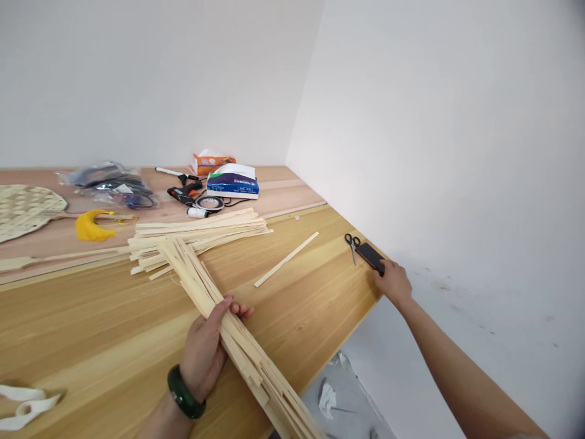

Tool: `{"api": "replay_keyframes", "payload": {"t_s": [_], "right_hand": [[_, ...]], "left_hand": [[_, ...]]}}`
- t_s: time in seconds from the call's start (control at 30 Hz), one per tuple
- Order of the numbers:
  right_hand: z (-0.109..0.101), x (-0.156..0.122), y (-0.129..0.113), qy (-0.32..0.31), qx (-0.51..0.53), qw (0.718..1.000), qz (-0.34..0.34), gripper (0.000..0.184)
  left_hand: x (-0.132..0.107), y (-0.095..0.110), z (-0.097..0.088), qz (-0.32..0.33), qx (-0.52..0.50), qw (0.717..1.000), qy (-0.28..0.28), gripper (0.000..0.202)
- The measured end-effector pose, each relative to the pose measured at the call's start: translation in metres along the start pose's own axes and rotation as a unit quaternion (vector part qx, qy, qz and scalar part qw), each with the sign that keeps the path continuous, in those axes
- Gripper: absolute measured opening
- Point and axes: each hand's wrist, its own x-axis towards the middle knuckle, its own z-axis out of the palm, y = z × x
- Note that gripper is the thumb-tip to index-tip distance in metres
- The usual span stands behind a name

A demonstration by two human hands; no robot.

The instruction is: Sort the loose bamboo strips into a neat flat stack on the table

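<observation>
My left hand (212, 344) is wrapped round a thick bundle of wooden strips (249, 353), which slants from the table's middle down past the lower edge of the view. At the right edge of the table, my right hand (393, 281) has its fingers on the near end of a flat black phone-like slab (371, 257); the fingertips are partly hidden. Touching or close by the slab lie black-handled scissors (353, 244). A second pile of wooden strips (205, 235) rests behind the bundle, and a single strip (286, 259) lies to its right.
Along the back are a woven fan (27, 210), a yellow tassel (94, 227), a plastic bag of dark items (109, 183), a glue gun (185, 192), a tape roll (210, 203) and a blue tissue pack (233, 183). White pieces (27, 405) lie front left. A wall borders the right.
</observation>
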Motion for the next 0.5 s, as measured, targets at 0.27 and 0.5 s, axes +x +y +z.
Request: {"api": "replay_keyframes", "payload": {"t_s": [0.27, 0.5], "right_hand": [[-0.008, 0.026, -0.067, -0.025, 0.027, 0.997, -0.062, 0.041], [0.017, -0.022, -0.131, -0.092, 0.241, 0.954, -0.151, 0.058]], "left_hand": [[0.0, -0.004, -0.001, 0.0, -0.036, 0.999, -0.024, 0.006], [0.009, -0.013, -0.002, 0.046, -0.073, 0.996, -0.029, 0.032]]}}
